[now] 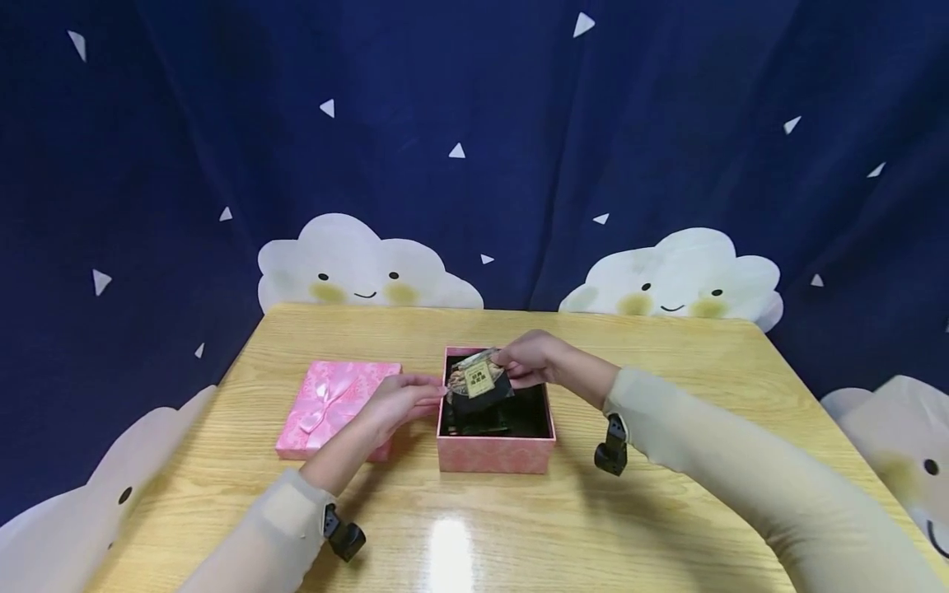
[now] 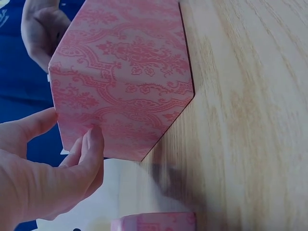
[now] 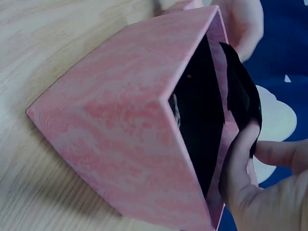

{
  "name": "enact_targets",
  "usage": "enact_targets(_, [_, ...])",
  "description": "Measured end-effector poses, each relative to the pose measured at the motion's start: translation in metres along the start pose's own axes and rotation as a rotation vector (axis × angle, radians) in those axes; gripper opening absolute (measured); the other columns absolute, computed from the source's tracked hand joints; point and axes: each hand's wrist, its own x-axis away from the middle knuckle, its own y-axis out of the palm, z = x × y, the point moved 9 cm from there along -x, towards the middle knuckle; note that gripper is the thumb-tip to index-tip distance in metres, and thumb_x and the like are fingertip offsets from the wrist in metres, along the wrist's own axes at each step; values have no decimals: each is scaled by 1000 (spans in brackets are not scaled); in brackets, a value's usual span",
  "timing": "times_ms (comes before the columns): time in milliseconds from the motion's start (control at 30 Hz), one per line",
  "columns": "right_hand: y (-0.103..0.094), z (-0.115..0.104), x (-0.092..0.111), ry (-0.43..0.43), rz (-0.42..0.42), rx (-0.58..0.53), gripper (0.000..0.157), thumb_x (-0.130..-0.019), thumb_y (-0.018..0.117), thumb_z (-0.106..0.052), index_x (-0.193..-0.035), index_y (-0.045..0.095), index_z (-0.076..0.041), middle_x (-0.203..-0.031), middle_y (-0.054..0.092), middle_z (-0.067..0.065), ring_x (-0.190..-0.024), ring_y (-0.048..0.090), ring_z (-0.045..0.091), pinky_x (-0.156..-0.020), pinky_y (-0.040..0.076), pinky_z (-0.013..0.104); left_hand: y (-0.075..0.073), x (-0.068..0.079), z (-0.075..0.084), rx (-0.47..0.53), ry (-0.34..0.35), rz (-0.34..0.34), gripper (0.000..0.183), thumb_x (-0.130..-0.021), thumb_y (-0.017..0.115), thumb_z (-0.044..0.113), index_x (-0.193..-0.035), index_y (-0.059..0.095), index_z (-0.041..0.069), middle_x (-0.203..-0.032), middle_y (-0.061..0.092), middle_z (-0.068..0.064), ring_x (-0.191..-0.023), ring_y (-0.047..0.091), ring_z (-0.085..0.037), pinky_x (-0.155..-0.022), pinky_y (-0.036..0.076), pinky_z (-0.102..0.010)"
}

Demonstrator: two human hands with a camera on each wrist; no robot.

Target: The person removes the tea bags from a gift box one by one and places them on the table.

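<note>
A pink patterned gift box [image 1: 493, 457] with a black inside stands on the table, its top uncovered. Over its opening my right hand [image 1: 530, 358] pinches a flat black packet [image 3: 244, 91] with a gold label and a food picture, by its upper right edge. The packet tilts above the left part of the box. At the box's left wall is my left hand [image 2: 53, 178], thumb at the rim and fingers against the outer side. Something dark and glossy lies inside the box beneath the packet; its kind is hidden.
Left of the box lies its pink lid [image 1: 307, 416] with a ribbon bow [image 1: 324, 405]. Both are on a light wooden table [image 1: 415, 527]. Behind hangs a dark blue curtain [image 1: 415, 99] with white clouds and triangles. Each wrist wears a small black camera [image 1: 611, 449].
</note>
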Motion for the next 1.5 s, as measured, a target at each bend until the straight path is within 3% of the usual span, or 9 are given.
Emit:
enact_targets(200, [-8, 5, 3, -23, -54, 0, 25, -94, 57, -16, -115, 55, -2, -64, 57, -6, -54, 54, 1, -51, 54, 12, -4, 2, -2, -11, 2, -8, 40, -90, 63, 10, -122, 53, -12, -119, 64, -26, -100, 68, -19, -103, 52, -42])
enact_targets(400, [-19, 10, 9, -81, -91, -69, 21, -95, 56, -14, -113, 55, -4, -68, 59, -9, -57, 56, 0, -56, 55, 12, -6, 2, -4, 1, 3, -16, 42, -91, 61, 10, -125, 51, -12, -126, 59, -30, -105, 67, -22, -104, 51, -41])
enact_targets(600, [-25, 17, 17, -124, -163, -160, 15, -95, 55, -13, -109, 55, -7, -68, 62, -10, -61, 59, 0, -62, 57, 13, -10, 2, -4, 12, -7, -9, 42, -90, 62, 9, -125, 51, -11, -124, 60, -29, -103, 68, -21, -104, 51, -42])
enact_targets(867, [-37, 29, 25, -175, -231, -137, 7, -96, 52, -13, -100, 58, -12, -76, 65, -9, -67, 62, 2, -65, 57, 15, -8, 3, -2, 26, 3, -17, 39, -90, 61, 8, -123, 51, -12, -117, 65, -25, -96, 68, -17, -106, 49, -44])
enact_targets(1100, [-54, 40, 25, -191, -210, -193, 7, -97, 52, -13, -98, 59, -15, -77, 65, -10, -69, 62, 1, -67, 57, 14, -6, 0, -2, 18, -7, -9, 40, -91, 61, 10, -124, 52, -9, -127, 58, -29, -109, 66, -27, -106, 49, -43])
enact_targets(1500, [-79, 65, 31, -188, -207, -289, 14, -99, 50, -12, -94, 61, -18, -76, 65, -11, -69, 61, 0, -69, 58, 14, 0, -4, -4, 27, -2, -18, 39, -90, 61, 11, -123, 52, -9, -126, 59, -29, -113, 63, -32, -108, 48, -45])
